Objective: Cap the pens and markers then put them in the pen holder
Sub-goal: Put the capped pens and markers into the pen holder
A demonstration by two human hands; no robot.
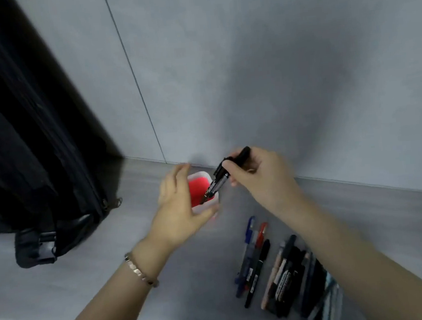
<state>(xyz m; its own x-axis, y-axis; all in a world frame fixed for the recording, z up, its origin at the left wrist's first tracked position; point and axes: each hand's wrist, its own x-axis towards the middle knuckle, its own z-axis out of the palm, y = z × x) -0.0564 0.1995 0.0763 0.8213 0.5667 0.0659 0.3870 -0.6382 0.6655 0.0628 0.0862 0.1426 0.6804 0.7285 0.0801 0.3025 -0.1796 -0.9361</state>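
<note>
A white pen holder with a red inside stands on the grey floor by the wall. My left hand curls round its left and near side. My right hand pinches a black marker, held slanted, its lower end dipping into the holder's mouth. Several pens and markers lie in a row on the floor to the lower right, among them a blue pen and a red pen. The frame is blurred, so I cannot tell which of them are capped.
A black bag with straps and a buckle leans at the left, reaching close to the holder. A grey tiled wall rises right behind the holder. Bare grey floor lies between my two forearms.
</note>
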